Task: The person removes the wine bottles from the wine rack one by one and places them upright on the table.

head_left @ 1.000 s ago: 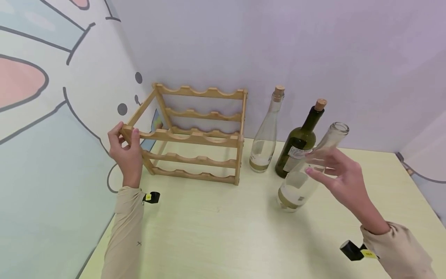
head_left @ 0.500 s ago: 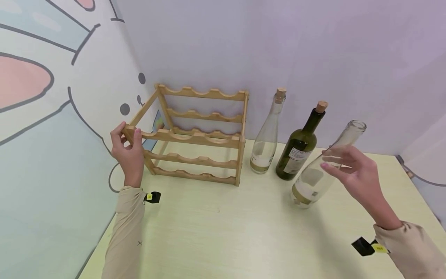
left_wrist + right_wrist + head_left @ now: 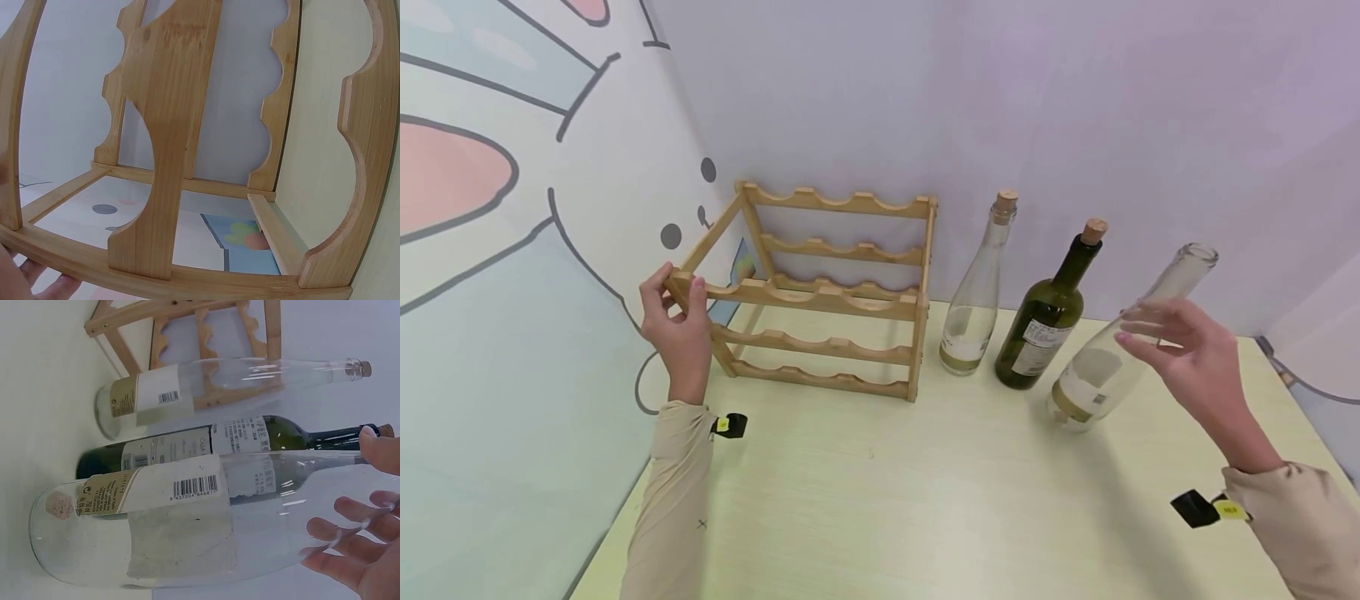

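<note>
My left hand point(image 3: 677, 329) grips the upper front left corner of a wooden wine rack point(image 3: 827, 300), thumb in front. In the left wrist view, some fingertips point(image 3: 59, 289) show below the rack's side rail. My right hand point(image 3: 1198, 354) holds a clear glass bottle point(image 3: 1093, 375) around its upper body and neck. This bottle tilts to the right and its mouth has no cork. I cannot tell whether its base touches the table. Close beside it stands a corked dark green wine bottle point(image 3: 1045, 321). Between that and the rack is a corked clear bottle point(image 3: 973, 308).
The pale yellow table point(image 3: 850, 492) runs up to a pale back wall point(image 3: 1037, 108). A wall with a cartoon print point(image 3: 512, 333) borders the left side, close to the rack. A small pinkish-brown shape point(image 3: 59, 504) shows at the held bottle's base.
My right hand has moved to the right and slightly farther back with the clear bottle, widening the gap to the green bottle. My left hand stays on the rack.
</note>
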A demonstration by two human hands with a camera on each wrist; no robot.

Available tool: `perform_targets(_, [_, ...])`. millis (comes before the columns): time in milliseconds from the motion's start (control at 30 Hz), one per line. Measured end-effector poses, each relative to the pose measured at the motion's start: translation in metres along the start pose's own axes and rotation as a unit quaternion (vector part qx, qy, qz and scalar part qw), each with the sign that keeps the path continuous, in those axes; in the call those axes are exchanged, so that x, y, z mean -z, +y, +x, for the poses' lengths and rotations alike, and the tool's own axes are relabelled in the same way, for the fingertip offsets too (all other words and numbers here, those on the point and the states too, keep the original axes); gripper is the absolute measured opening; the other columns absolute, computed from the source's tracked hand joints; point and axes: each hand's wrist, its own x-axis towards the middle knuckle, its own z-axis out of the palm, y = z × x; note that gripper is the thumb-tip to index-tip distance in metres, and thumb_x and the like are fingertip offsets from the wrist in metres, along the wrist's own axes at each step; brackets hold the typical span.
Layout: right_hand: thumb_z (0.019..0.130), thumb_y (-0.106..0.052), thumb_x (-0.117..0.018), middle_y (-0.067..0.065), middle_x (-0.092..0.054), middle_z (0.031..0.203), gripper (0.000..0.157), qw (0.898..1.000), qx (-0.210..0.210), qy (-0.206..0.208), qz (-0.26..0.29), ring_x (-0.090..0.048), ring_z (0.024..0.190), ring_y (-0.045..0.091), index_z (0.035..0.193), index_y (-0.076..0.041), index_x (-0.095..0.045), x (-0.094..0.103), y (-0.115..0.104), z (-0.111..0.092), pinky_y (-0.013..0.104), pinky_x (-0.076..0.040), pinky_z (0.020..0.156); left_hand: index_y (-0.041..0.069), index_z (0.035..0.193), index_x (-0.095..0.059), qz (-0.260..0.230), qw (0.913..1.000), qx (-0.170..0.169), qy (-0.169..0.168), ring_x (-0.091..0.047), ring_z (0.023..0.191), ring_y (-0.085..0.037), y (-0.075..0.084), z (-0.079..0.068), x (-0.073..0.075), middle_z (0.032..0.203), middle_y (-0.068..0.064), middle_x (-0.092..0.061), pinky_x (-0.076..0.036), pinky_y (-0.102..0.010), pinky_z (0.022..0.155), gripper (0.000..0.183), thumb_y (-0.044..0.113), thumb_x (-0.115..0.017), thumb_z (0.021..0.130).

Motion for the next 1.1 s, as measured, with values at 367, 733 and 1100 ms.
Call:
perform_targets(367, [0.081, -0.002, -0.073, -0.016, -0.067, 0.100, 0.037, 1.000, -0.005, 0.000, 0.008, -0.062, 0.089, -0.006, 0.115, -0.002, -0.059, 0.010, 0.014, 0.015, 0.006, -0.048, 0.071, 0.017, 0.126, -0.055, 0.004, 1.0000, 0.002, 0.005, -0.051, 0.092, -0.015, 0.005, -0.002, 0.001, 0.112, -0.004, -0.058, -0.048, -0.016, 0.068, 0.036, 0.021, -0.062, 0.091])
perform_targets(733, [0.081, -0.002, -0.072, -0.016, -0.067, 0.099, 0.037, 1.000, -0.012, 0.002, 0.023, -0.062, 0.088, -0.006, 0.116, -0.002, -0.059, 0.012, 0.025, 0.032, 0.005, -0.048, 0.071, 0.019, 0.127, -0.055, -0.008, 1.0000, -0.003, 0.001, -0.052, 0.094, -0.015, -0.019, 0.005, -0.001, 0.112, -0.001, -0.057, -0.050, -0.017, 0.069, 0.039, 0.026, -0.064, 0.090])
perform_targets(1100, [0.082, -0.004, -0.072, -0.020, -0.066, 0.097, 0.037, 0.999, -0.028, -0.004, 0.028, -0.062, 0.086, -0.008, 0.116, -0.005, -0.059, 0.010, 0.040, 0.041, 0.005, -0.047, 0.070, 0.019, 0.128, -0.055, -0.009, 0.9999, -0.005, 0.001, -0.053, 0.095, -0.016, -0.023, 0.005, -0.001, 0.113, -0.002, -0.057, -0.049, -0.018, 0.068, 0.040, 0.026, -0.064, 0.090])
